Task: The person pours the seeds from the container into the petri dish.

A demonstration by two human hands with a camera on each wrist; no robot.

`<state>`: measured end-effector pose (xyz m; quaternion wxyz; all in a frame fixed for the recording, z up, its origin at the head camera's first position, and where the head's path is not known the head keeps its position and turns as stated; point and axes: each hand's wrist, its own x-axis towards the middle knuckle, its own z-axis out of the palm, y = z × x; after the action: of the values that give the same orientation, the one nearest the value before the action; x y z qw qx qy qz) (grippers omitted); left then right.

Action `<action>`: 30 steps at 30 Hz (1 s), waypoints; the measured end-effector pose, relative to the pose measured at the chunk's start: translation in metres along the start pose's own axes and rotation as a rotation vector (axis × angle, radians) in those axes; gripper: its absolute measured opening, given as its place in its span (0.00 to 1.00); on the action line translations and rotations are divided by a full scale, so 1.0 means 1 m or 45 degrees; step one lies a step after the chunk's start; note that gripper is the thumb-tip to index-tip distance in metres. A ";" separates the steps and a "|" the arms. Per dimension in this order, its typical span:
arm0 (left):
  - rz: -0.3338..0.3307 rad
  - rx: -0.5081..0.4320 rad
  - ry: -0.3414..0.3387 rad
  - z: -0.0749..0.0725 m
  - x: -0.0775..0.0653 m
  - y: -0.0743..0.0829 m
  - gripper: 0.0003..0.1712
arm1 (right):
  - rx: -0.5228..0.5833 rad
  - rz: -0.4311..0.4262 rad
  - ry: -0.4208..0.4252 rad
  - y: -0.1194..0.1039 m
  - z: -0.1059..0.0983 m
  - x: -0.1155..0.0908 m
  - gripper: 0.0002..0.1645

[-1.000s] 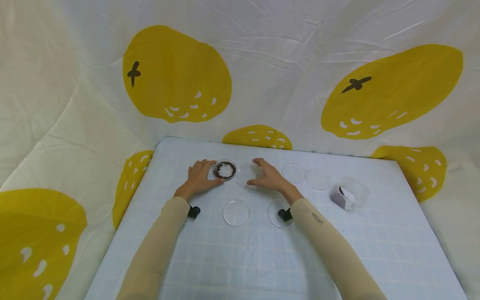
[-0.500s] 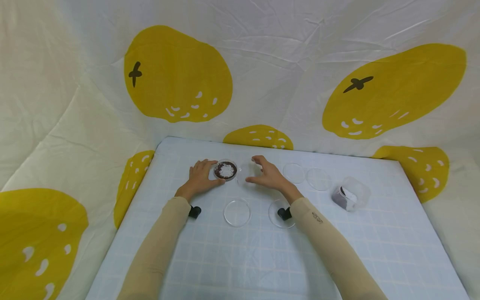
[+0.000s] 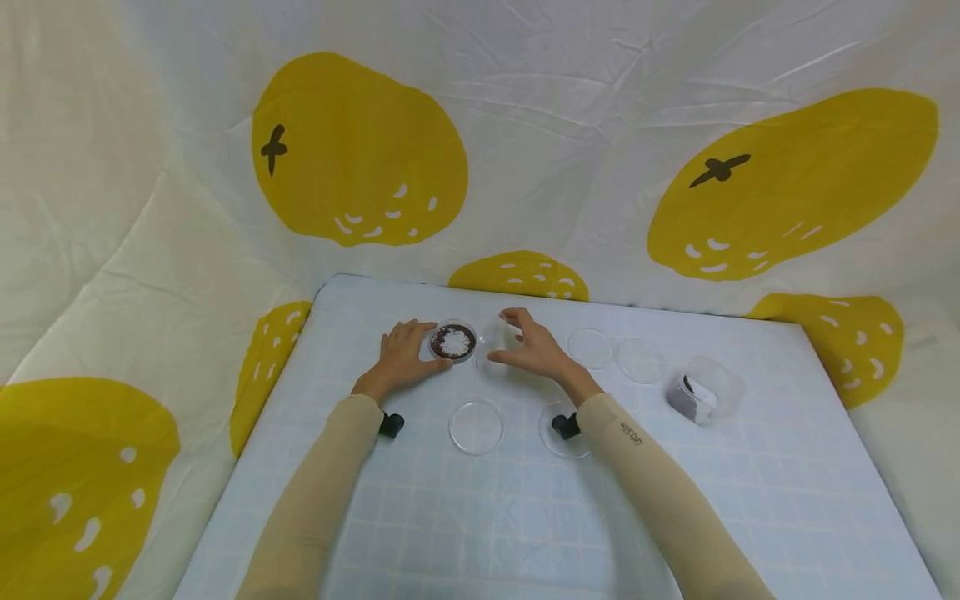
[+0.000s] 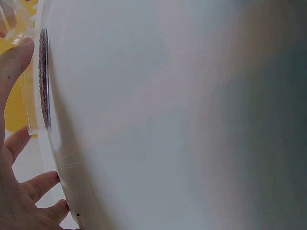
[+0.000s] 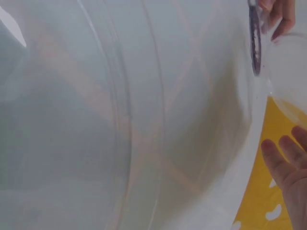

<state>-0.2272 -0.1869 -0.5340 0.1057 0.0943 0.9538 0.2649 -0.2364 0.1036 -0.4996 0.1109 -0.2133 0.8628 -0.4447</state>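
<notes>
A round clear petri dish (image 3: 453, 342) holds dark brown grains with white bits heaped in the middle. My left hand (image 3: 402, 354) grips this dish at its left side, thumb and index finger spread around the rim; in the left wrist view the dish (image 4: 44, 81) appears edge-on beside the thumb. Just right of it, a clear petri dish lid (image 3: 491, 340) stands tilted between the thumb and fingers of my right hand (image 3: 534, 346). In the right wrist view the lid (image 5: 290, 72) leans close to the filled dish (image 5: 256, 40). Whether they touch, I cannot tell.
Nearer me lie two clear round dish pieces, one in the middle (image 3: 476, 426) and one (image 3: 555, 448) partly under the right wrist. Two more clear rounds (image 3: 589, 348) (image 3: 640, 360) lie right of the right hand. Farther right sits a clear plastic tub (image 3: 723, 387) with dark and white contents.
My right hand has shifted slightly left and tipped the lid up from nearly flat, bringing it closer to the filled dish. The left hand stays around the dish.
</notes>
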 end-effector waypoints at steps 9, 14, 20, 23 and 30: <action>0.033 0.005 0.016 -0.002 -0.001 0.000 0.54 | 0.022 -0.039 0.015 -0.002 0.000 0.001 0.51; 0.022 0.021 0.007 0.000 0.000 -0.001 0.54 | 0.020 -0.047 0.009 -0.004 0.001 0.003 0.52; 0.010 0.016 0.007 -0.001 -0.001 -0.001 0.54 | -0.002 -0.045 0.008 -0.010 0.002 0.007 0.52; 0.007 0.018 0.006 -0.001 -0.002 0.000 0.54 | -0.005 -0.044 0.003 -0.013 0.004 0.009 0.52; -0.005 0.024 -0.006 -0.002 -0.001 0.002 0.54 | 0.027 -0.058 -0.006 -0.018 0.009 0.014 0.52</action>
<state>-0.2259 -0.1862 -0.5308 0.1076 0.0941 0.9562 0.2554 -0.2404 0.0815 -0.4897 0.1050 -0.2325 0.8528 -0.4556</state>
